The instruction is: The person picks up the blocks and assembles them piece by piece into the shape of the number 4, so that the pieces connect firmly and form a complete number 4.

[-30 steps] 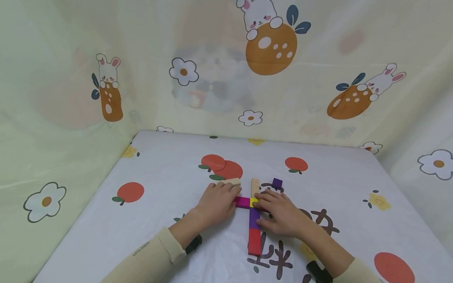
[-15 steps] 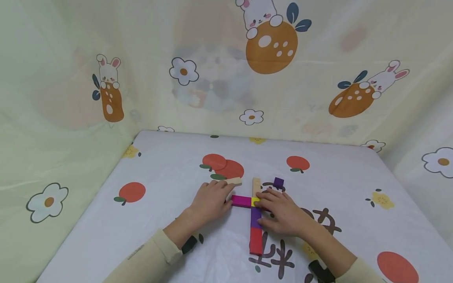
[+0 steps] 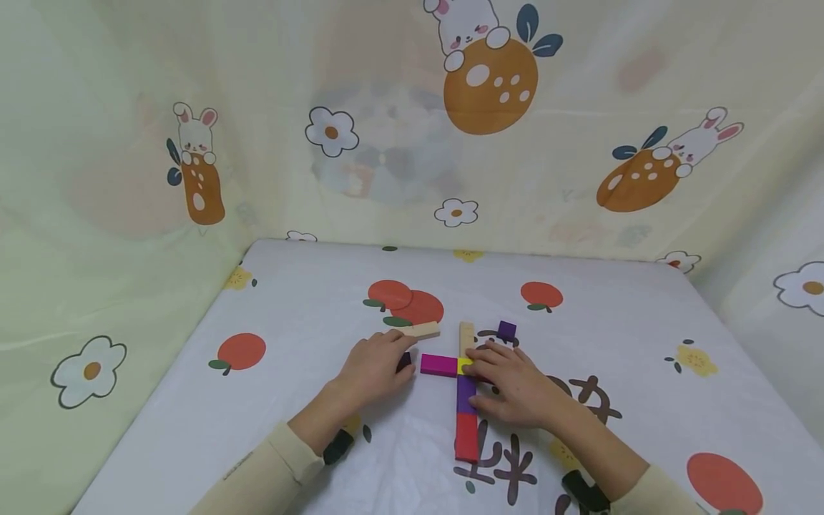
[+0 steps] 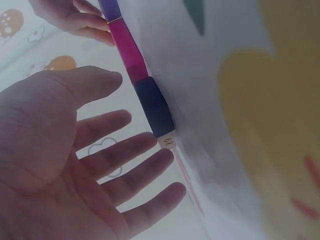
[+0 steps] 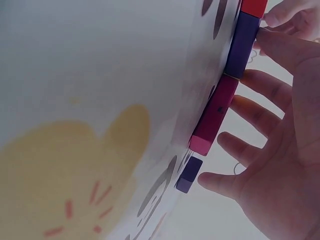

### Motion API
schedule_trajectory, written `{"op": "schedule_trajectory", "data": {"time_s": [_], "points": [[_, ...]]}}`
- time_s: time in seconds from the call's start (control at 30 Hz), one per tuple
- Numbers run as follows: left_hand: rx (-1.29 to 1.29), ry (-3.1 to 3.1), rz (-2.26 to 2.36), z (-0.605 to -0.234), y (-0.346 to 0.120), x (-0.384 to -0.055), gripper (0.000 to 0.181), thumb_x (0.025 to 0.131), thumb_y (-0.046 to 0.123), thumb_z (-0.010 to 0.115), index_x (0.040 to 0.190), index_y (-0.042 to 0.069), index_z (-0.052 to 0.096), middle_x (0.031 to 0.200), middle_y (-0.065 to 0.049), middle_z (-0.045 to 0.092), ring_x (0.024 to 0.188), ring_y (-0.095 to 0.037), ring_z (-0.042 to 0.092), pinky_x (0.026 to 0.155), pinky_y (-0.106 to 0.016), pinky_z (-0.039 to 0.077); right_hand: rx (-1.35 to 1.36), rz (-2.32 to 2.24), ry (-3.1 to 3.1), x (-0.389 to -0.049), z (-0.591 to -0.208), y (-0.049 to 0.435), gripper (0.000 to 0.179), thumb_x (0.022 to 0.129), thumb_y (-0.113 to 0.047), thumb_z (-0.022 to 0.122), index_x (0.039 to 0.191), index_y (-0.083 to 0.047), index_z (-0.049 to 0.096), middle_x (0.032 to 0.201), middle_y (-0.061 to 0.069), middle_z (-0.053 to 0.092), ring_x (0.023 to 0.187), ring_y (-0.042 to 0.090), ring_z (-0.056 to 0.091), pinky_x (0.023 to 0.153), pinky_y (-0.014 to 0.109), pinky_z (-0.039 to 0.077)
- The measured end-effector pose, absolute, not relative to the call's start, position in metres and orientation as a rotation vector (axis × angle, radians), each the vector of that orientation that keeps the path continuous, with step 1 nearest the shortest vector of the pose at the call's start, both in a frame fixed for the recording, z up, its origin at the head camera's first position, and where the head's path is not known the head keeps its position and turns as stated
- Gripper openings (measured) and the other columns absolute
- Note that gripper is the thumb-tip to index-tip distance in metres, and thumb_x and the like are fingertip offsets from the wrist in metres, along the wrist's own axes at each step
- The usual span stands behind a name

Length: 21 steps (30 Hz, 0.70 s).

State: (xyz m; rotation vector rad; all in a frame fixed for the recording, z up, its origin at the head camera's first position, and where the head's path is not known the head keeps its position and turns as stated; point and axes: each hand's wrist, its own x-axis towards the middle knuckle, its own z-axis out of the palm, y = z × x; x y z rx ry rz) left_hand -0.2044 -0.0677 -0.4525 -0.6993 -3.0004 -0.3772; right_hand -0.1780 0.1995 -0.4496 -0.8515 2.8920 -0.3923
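Several coloured blocks form a cross on the table: a yellow cube [image 3: 463, 366] at the centre, a magenta block [image 3: 439, 365] to the left, a purple block [image 3: 466, 395] and a red block [image 3: 466, 437] below, a wooden block [image 3: 466, 337] above. My right hand [image 3: 513, 386] rests over the right arm, its thumb at the purple block and its fingertips at the yellow cube. The right wrist view shows another magenta block [image 5: 215, 116] under those fingers. Left of the cross, my left hand [image 3: 373, 370] has extended fingers beside a dark block [image 3: 403, 361] and a loose wooden block [image 3: 421, 330].
A small dark purple cube [image 3: 506, 330] lies beyond my right hand. The white tablecloth [image 3: 309, 300] carries printed fruit and lettering. Patterned curtains [image 3: 380, 172] enclose the back and sides.
My left hand has drawn back leftward from the cross, uncovering the magenta block's left end, the dark block and more of the loose wooden block. The right hand has stayed put.
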Motion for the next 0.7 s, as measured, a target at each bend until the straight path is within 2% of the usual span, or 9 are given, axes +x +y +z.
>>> {"op": "schedule_trajectory", "data": {"time_s": [0.2,0.47,0.6,0.7], "points": [[-0.689,-3.019,-0.381,-0.45,-0.068,-0.202,0.047,0.095,0.034,0.074,0.137,0.016,0.066,0.134,-0.009,0.066,0.113,-0.026,0.065,0.09,-0.043,0.059,-0.856,-0.375,2.887,-0.181,-0.448,0.202,0.047,0.09,-0.035,0.076,0.133,-0.017,0.069,0.155,0.008,0.053,0.149,0.042,0.038,0.114,0.078,0.025],[-0.725,-3.024,-0.429,-0.452,-0.075,-0.196,0.043,0.097,0.029,0.072,0.136,0.013,0.066,0.137,-0.009,0.065,0.12,-0.028,0.064,0.096,-0.044,0.058,-0.852,-0.371,2.892,-0.181,-0.448,0.203,0.047,0.09,-0.035,0.077,0.132,-0.016,0.069,0.154,0.008,0.054,0.149,0.042,0.039,0.114,0.078,0.026],[-0.759,-3.019,-0.423,-0.452,-0.077,-0.196,0.041,0.097,0.026,0.072,0.135,0.012,0.067,0.132,-0.008,0.068,0.117,-0.027,0.065,0.094,-0.042,0.058,-0.854,-0.374,2.897,-0.18,-0.448,0.204,0.047,0.089,-0.035,0.077,0.132,-0.016,0.07,0.154,0.009,0.054,0.149,0.042,0.038,0.114,0.078,0.026],[-0.789,-2.994,-0.396,-0.455,-0.079,-0.197,0.036,0.097,0.02,0.072,0.131,0.012,0.069,0.123,-0.006,0.072,0.109,-0.026,0.067,0.089,-0.041,0.059,-0.86,-0.378,2.905,-0.18,-0.449,0.202,0.046,0.089,-0.035,0.077,0.131,-0.016,0.07,0.154,0.009,0.055,0.148,0.042,0.039,0.114,0.078,0.026]]}}
